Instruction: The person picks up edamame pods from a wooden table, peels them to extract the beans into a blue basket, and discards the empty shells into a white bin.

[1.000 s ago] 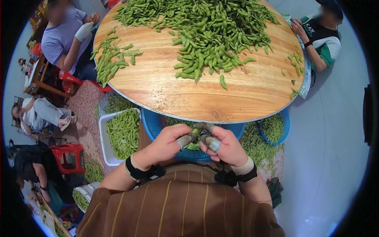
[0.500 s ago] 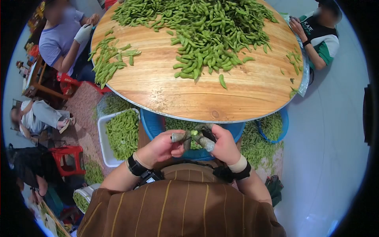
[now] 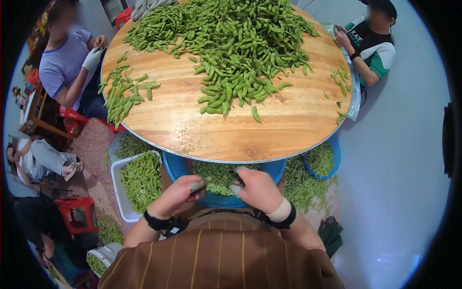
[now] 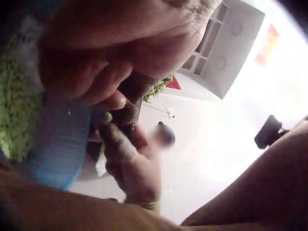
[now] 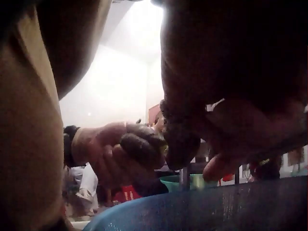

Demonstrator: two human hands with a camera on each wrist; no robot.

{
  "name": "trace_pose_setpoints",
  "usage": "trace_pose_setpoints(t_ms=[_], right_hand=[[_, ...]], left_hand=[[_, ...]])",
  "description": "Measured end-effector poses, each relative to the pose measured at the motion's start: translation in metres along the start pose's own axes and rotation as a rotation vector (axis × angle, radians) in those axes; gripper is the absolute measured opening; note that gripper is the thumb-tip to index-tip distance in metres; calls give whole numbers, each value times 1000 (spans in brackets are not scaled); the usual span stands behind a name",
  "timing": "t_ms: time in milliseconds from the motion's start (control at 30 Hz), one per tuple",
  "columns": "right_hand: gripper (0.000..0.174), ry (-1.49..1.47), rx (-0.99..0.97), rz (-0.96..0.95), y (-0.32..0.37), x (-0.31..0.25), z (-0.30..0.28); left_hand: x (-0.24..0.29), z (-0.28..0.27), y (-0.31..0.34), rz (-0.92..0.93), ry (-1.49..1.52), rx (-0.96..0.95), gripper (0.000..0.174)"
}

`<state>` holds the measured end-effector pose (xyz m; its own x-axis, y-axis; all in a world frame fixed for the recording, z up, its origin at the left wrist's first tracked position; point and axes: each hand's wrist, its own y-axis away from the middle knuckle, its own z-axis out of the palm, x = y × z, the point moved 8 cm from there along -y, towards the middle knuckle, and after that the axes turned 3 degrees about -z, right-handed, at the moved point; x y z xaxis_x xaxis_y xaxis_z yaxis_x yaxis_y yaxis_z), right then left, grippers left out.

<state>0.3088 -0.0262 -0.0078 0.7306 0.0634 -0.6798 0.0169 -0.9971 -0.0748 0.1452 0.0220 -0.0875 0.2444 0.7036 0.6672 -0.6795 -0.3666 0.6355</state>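
My left hand (image 3: 178, 195) and right hand (image 3: 260, 189) hover apart above a blue basin (image 3: 174, 168) holding shelled green beans (image 3: 220, 189). Grey coverings wrap the thumbs and some fingers of both hands. At the left fingertips a blurred bit of green pod (image 4: 107, 116) shows, pinched by the thumb and fingers in the left wrist view. The right hand's thumb and index finger bend toward each other; I cannot tell whether anything is between them. Ahead, a heap of green soybean pods (image 3: 231, 72) covers much of the round wooden table (image 3: 207, 139).
A white tub (image 3: 117, 180) of pods stands left of the basin. To the right are a blue tub (image 3: 335, 159) and a pile of pods (image 3: 303, 188) on the floor. One person (image 3: 62, 62) sits at the table's left, another (image 3: 368, 48) at its right. Red stools (image 3: 77, 212) stand farther left.
Both hands were together around a pod, with pale green showing between the fingertips half a second ago. Now they have drawn apart. The head view has shifted, so the table sits lower and more left.
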Motion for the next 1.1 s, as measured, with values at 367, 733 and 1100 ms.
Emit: trace_pose_setpoints(t_ms=[367,733,1100], right_hand=[[13,583,309,-10,-81,22,-72],[23,-341,285,145,-10,-16,-42],[24,-537,66,96,-8,-19,-27]], left_hand=[[86,-35,93,491,-1364,919,38],[85,65,2,453,-401,90,21],[78,51,8,627,-425,163,20]])
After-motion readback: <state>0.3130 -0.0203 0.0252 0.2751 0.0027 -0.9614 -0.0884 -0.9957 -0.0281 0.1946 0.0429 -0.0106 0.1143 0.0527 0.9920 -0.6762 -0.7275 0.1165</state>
